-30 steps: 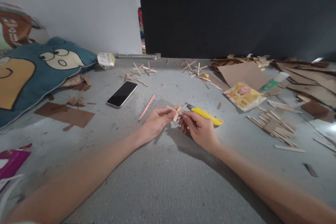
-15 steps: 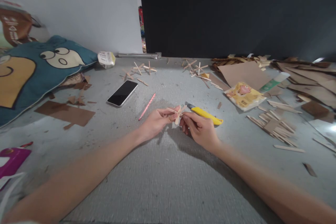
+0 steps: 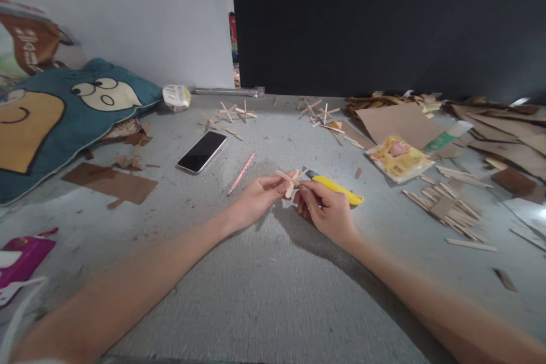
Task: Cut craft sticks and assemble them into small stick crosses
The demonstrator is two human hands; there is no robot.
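Above the grey bench (image 3: 239, 296), the left hand (image 3: 256, 200) and right hand (image 3: 330, 213) pinch a crossed-stick piece (image 3: 290, 185), both grips closed on it. Uneven pressure could twist its joint; drifting sideways, the right hand could catch the yellow cutter (image 3: 339, 189), its blade seemingly out.

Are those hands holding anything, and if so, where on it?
Yes: a small piece of crossed wooden sticks. The left hand pinches it near the crossing, the right hand by a stick end on its right side.
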